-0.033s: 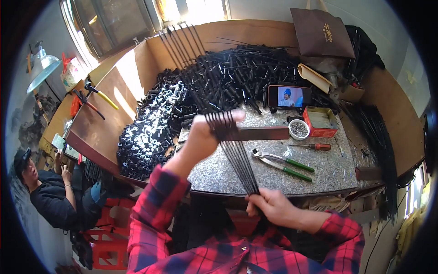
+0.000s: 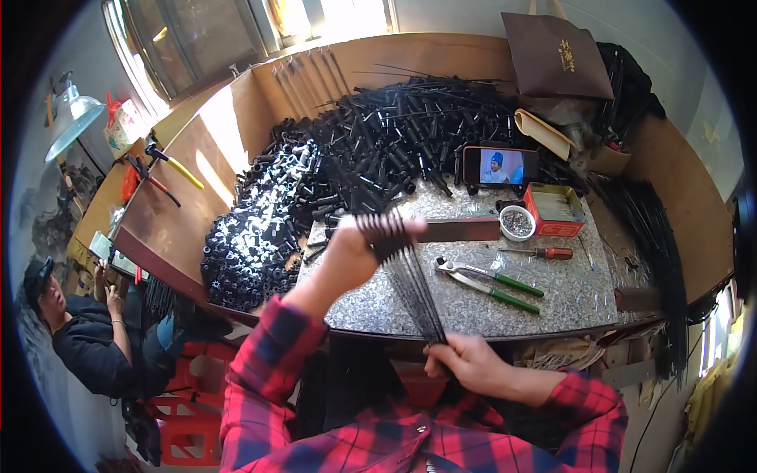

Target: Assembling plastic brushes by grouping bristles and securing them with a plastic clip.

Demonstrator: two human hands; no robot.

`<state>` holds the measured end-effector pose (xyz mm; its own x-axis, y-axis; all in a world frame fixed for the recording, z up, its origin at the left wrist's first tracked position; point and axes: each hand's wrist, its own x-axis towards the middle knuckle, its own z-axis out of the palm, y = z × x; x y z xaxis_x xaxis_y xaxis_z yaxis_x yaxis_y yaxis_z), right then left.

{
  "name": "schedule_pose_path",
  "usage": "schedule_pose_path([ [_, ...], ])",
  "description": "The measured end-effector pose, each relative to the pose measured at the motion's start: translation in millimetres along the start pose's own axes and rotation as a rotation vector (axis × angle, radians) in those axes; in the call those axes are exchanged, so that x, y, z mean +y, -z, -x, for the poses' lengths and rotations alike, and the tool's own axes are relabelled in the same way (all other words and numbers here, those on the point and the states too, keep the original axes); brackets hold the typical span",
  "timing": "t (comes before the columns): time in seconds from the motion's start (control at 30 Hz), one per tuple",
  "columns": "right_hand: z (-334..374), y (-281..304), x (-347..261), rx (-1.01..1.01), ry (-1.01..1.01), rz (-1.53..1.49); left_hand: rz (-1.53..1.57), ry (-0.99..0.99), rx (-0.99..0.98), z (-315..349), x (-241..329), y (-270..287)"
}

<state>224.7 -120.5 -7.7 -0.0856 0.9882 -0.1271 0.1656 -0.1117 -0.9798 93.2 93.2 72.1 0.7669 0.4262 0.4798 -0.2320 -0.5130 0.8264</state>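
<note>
Between my two hands runs a fanned bundle of thin black rods [image 2: 418, 299], spread in a row at the top and drawn together at the bottom. My left hand [image 2: 355, 256] is closed around them above the front of the granite-patterned worktop [image 2: 378, 311]. Lower down, at the worktop's near edge, my right hand [image 2: 471, 364] grips the gathered ends. The rods' far ends reach up toward the wooden back wall and are smeared by motion. Behind my left hand a dark flat bar [image 2: 461, 229] lies on the worktop. Green-handled pliers [image 2: 493, 285] rest to the right of the rods.
Large heaps of black tubular parts [image 2: 402, 130] fill the back and left. On the right are a screwdriver [image 2: 548, 253], a white cup of small metal bits [image 2: 516, 224], a red tin [image 2: 556, 211] and a propped phone [image 2: 498, 167]. A co-worker [image 2: 87, 339] sits at far left.
My left hand has come down slightly toward me with the rods. Their far ends, sharper before, are now blurred. My right hand keeps its grip and has barely shifted.
</note>
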Motion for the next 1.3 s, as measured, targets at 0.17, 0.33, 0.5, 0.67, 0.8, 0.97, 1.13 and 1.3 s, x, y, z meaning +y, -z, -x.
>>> schedule_pose_path([
  [0.17, 3.1, -30.7, 82.3, 0.015, 0.024, 0.059, -0.475, -0.162, -0.345, 59.9, -6.9, -9.3],
  [0.33, -13.8, -37.3, 147.1, 0.138, 0.081, 0.446, -0.687, 0.043, -0.579, 86.9, -0.7, -14.4],
  [0.5, -35.3, -32.3, 192.6, 0.077, -0.005, 0.269, -0.873, 0.048, -0.503, 96.3, -13.3, -34.5],
  [0.67, -49.2, -23.1, 197.7, 0.19, 0.403, 0.625, -0.87, -0.032, -0.479, 97.9, -36.4, -56.8],
  [0.8, -38.3, -9.0, 160.0, -0.023, 0.156, 0.502, -0.869, -0.085, -0.512, 96.1, -38.3, -54.4],
  [0.97, -10.0, -5.2, 88.8, -0.098, 0.148, 0.497, -0.948, -0.136, -0.446, 99.6, -42.4, -55.9],
  [1.13, 13.8, 18.8, 30.7, -0.005, 0.319, 0.579, -0.993, -0.031, -0.361, 99.9, -34.4, -56.7],
  [1.3, 21.2, 45.7, -13.2, 0.352, 0.425, 0.742, -0.999, -0.006, -0.389, 99.5, -36.9, -58.8],
])
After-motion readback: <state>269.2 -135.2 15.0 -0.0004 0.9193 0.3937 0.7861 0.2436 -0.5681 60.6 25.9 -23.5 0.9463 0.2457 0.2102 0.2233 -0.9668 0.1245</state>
